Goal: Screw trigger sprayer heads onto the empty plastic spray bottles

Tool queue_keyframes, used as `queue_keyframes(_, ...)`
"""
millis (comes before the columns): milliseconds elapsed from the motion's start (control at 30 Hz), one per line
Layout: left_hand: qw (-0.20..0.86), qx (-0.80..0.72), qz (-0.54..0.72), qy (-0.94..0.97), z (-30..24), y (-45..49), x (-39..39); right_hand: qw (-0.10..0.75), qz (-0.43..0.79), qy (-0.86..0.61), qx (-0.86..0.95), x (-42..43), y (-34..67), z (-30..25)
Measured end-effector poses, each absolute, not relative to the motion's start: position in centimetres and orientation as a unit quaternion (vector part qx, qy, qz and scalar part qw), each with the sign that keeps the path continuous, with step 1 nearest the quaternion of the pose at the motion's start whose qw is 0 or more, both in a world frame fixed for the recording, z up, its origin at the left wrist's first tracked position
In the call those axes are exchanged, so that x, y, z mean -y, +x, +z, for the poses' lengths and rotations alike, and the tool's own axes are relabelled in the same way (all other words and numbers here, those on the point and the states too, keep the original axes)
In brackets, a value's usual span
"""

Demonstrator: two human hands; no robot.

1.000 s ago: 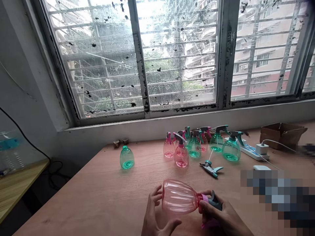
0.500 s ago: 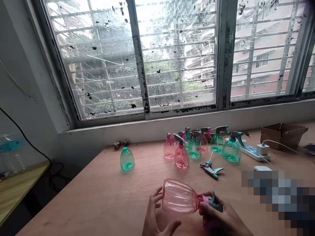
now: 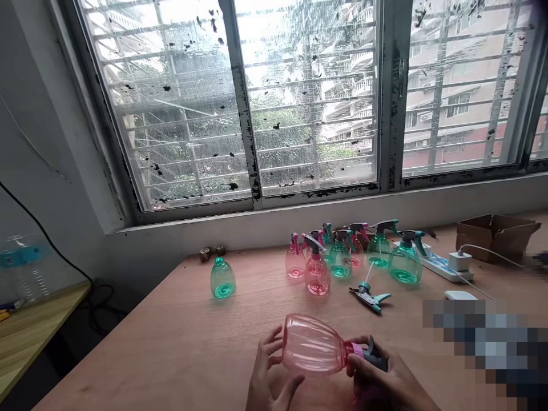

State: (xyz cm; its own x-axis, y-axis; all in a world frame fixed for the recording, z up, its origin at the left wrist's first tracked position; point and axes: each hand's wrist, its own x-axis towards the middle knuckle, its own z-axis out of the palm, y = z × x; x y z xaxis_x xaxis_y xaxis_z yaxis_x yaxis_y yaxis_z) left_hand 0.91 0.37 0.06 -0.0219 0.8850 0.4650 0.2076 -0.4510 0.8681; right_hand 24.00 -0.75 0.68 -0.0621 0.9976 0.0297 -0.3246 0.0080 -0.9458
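Note:
A pink see-through spray bottle [image 3: 312, 344] lies on its side in my hands above the wooden table [image 3: 180, 348]. My left hand [image 3: 268, 374] cups its round base with fingers curled on it. My right hand [image 3: 381, 382] is closed around the pink collar and grey trigger head [image 3: 373, 354] at its neck. A loose teal trigger head with tube [image 3: 368, 295] lies on the table beyond. A green bottle without a head [image 3: 222, 278] stands alone at the left.
Several pink and green spray bottles [image 3: 342, 257] stand grouped near the window sill. A white power strip with a plug [image 3: 447, 265] and a cardboard box [image 3: 496, 234] are at the right. A blurred patch covers the lower right. A second table [image 3: 25, 331] stands at the left.
The view has drifted slightly. My left thumb has shifted a little under the bottle's base. The bottle stays in both hands.

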Motion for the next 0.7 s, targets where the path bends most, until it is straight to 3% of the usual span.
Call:
queue_keyframes(367,0.377,-0.458,0.556,0.582,-1.1,0.8,-1.0,0.543,0.564,-0.399,0.478,0.6,24.2,0.4)
queue_keyframes(700,0.331,-0.451,0.541,0.628,-0.6,0.8,-0.6,0.559,0.59,-0.381,0.442,-0.1,24.3,-0.7)
